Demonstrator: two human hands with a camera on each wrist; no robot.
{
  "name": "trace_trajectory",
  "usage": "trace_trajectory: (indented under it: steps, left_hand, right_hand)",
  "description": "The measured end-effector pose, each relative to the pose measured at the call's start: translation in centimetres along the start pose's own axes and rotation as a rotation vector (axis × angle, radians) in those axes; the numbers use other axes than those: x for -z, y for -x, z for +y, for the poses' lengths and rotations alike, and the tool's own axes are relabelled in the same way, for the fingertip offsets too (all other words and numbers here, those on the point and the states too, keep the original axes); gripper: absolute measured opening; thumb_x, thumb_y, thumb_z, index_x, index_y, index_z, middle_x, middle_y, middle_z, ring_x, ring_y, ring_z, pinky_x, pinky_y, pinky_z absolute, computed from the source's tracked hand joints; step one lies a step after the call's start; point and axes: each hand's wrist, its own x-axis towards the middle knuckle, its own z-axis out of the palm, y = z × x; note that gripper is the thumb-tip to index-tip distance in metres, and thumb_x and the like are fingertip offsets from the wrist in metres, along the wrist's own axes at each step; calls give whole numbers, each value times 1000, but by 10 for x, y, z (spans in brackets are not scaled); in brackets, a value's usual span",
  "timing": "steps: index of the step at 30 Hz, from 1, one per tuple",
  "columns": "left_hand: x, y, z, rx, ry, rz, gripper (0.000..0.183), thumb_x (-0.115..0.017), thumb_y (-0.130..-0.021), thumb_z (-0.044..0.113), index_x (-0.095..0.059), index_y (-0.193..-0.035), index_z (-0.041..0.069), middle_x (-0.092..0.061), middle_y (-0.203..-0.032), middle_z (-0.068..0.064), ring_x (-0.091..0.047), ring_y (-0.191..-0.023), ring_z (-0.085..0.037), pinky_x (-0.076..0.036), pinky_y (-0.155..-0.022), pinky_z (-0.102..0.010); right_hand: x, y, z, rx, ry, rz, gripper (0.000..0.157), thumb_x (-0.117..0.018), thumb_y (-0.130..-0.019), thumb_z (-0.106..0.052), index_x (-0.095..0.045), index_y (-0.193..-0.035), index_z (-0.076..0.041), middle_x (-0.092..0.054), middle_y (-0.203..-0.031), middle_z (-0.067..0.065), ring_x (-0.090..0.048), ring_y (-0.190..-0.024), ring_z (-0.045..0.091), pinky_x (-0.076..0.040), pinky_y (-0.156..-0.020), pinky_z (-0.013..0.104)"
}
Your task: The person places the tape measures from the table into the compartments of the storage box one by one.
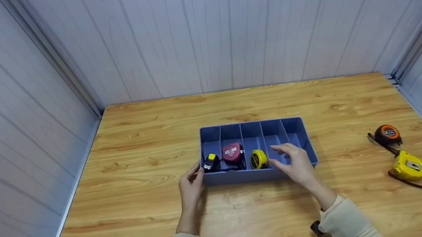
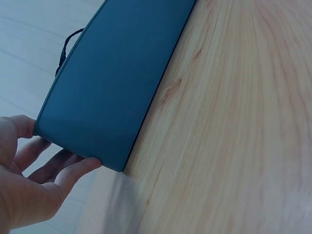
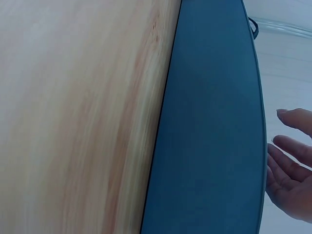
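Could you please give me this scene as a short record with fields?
Container: blue five-compartment tray on a wooden table
First compartment from left: black-and-yellow tape measure
Second: red tape measure
Third: round yellow tape measure
Left hand: touches tray's left end
Right hand: above tray's right part, holds nothing
Right of tray: orange-and-black tape measure, larger yellow tape measure
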Motion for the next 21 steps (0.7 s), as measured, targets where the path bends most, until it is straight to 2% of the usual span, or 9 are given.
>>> trace_trajectory:
  steps: [6,12,15,21]
  left_hand:
    - [0,1,0,1,12,-14,29,-56,-85,8,-59,-114,2,-62,-95,-15,-52,-71,-22,-41,-47,-20]
    - [-1,1,1,25,43,-9,29,-56,-85,7,-60,-114,2,-62,-95,-15,-51,-69,-19,-38,-46,-19]
    - [-2,1,1,21,58,-3,29,-55,-85,5,-59,-113,1,-63,-98,-14,-50,-68,-17,-37,-46,-18]
    - [-3,0,1,65,93,12,29,-55,-84,4,-60,-113,2,-62,-87,-10,-47,-63,-16,-36,-44,-19]
  right_hand:
    - [9,7,3,32,20,36,30,-72,-71,-5,-66,-100,-1,-62,-89,8,-58,-78,22,-49,-65,39]
    - [21,14,6,71,28,69,30,-72,-70,-2,-65,-99,2,-62,-86,10,-58,-76,27,-49,-63,40]
    - [27,16,6,73,47,85,30,-73,-70,-3,-66,-99,1,-62,-85,9,-58,-75,25,-49,-63,36]
    - [39,20,9,43,64,104,31,-74,-69,-2,-66,-99,1,-63,-84,8,-58,-75,18,-48,-64,29]
